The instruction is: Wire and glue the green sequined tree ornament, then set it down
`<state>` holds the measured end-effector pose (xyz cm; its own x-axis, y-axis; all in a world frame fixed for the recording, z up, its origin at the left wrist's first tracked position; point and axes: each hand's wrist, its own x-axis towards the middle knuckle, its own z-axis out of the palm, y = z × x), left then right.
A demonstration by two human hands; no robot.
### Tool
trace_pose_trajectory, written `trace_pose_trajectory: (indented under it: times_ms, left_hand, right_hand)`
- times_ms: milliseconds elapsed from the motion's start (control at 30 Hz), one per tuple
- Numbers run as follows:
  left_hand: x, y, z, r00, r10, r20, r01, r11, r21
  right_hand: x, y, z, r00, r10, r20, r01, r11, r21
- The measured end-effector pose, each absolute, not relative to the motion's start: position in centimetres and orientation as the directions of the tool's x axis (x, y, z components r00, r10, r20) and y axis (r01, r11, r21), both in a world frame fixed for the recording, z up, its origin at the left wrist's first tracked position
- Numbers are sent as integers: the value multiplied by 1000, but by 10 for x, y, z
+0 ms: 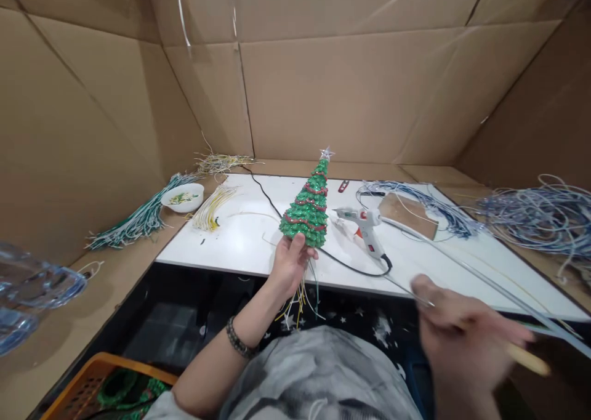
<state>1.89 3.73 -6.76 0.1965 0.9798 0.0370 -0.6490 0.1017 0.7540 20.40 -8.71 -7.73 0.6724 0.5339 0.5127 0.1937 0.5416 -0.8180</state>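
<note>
While you're sitting at the bench, your right hand (455, 334) is blurring down at about 4 o'clock, closest to you. It's clenching around a pale stick (526, 358) and pinching a thin clear tube (489, 281) that's running off to the right. Your left hand (290, 263) is sitting a bit further out near 12 o'clock, gripping the base of the little green tree (308, 204). The tree's standing upright, long axis pointing away from you, star (327, 154) on top, with loose wire ends (300, 303) dangling below your fist. So the tree is lying up and left of your right hand, around its 10 o'clock. Just beyond, the glue gun (367, 226) is lying on the white board (231, 241) at 1 o'clock, near the tree but not touching. Wire bundles (540, 220) are piling up further back.
</note>
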Motion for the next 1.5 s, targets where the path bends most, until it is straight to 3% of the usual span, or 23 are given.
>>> trace_pose_trajectory:
  times_ms: [133,333,467,800,1500]
  left_hand:
    - [19,39,-68,183,982,51,-644,80,761]
    - [21,40,-69,182,981,60,-640,72,765]
    - [23,39,-70,163,984,69,-619,47,784]
    - [24,37,-76,137,978,155,-580,-48,813]
    - [25,37,-73,90,982,169,-566,-89,819]
  right_hand:
    - [151,-27,-63,478,690,543,-85,652,-753]
    - [116,31,-54,576,681,453,-338,703,-626]
    - [103,38,-56,673,592,443,-279,758,-589]
    - [100,29,-61,626,541,562,-152,791,-592]
    - [107,15,-60,532,674,513,-107,654,-749]
